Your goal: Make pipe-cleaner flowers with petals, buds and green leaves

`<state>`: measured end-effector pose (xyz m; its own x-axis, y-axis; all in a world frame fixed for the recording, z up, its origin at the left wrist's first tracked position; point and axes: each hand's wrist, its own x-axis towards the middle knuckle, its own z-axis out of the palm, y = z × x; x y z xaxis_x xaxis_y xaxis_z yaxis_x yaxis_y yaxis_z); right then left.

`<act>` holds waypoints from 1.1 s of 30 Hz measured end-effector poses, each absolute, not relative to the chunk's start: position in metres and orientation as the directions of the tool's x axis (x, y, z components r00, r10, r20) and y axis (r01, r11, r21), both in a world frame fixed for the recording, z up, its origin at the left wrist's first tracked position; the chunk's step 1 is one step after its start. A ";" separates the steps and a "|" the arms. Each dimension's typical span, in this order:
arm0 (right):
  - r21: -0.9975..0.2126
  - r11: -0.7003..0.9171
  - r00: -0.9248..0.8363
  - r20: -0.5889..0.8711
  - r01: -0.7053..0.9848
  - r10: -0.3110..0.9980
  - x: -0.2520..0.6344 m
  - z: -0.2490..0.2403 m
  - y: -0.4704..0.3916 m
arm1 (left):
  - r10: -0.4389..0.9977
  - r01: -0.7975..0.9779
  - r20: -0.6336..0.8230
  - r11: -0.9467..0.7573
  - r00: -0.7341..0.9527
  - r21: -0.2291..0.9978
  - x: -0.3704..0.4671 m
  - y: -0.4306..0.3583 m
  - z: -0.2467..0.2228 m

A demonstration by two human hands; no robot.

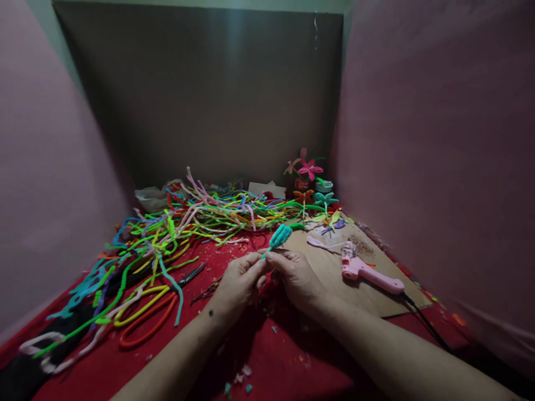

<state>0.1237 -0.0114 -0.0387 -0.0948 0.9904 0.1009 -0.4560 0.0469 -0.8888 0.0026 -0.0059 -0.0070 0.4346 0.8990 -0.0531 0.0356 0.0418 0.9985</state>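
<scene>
Both of my hands meet over the middle of the red cloth, pinching the lower end of a teal pipe cleaner flower (280, 236) with its folded loops standing upward. My left hand (243, 277) has its thumb and fingers closed at the short stem. On the other side, my right hand (297, 275) grips the same stem with thumb and forefinger. A green fuzzy tip (297, 226) shows just right of the flower; whether it is joined to it I cannot tell.
A pink glue gun (374, 275) with a black cord lies on a brown board (309, 278). Left are scissors (192, 274) near yellow and red loops, and a heap of pipe cleaners (217, 214). Finished pink flowers (310, 167) stand at the back. Scraps dot the red cloth (167, 373).
</scene>
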 end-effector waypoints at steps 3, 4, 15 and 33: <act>-0.882 0.030 -0.130 0.103 -0.470 0.986 0.125 -0.043 -0.010 | 0.856 -0.049 -0.114 0.160 0.504 0.986 0.000 -0.006 -0.007; -0.875 0.016 -0.147 0.099 -0.484 0.984 0.126 -0.043 -0.010 | 0.839 -0.084 -0.119 0.192 0.530 0.978 -0.001 -0.006 -0.008; -0.736 -0.111 -0.282 0.111 -0.667 0.953 0.129 -0.039 -0.005 | 0.675 -0.261 -0.125 0.440 0.727 0.859 -0.011 0.001 -0.011; -0.793 -0.042 -0.080 0.009 -0.608 0.997 0.128 -0.037 -0.011 | 0.756 0.660 0.485 -0.639 0.441 0.395 -0.008 0.000 -0.033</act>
<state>0.1276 -0.0112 -0.0367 -0.0802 0.9967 0.0086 -0.6075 -0.0420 -0.7932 -0.0082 -0.0003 -0.0332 0.4408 0.7555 0.4847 0.6604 -0.6387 0.3950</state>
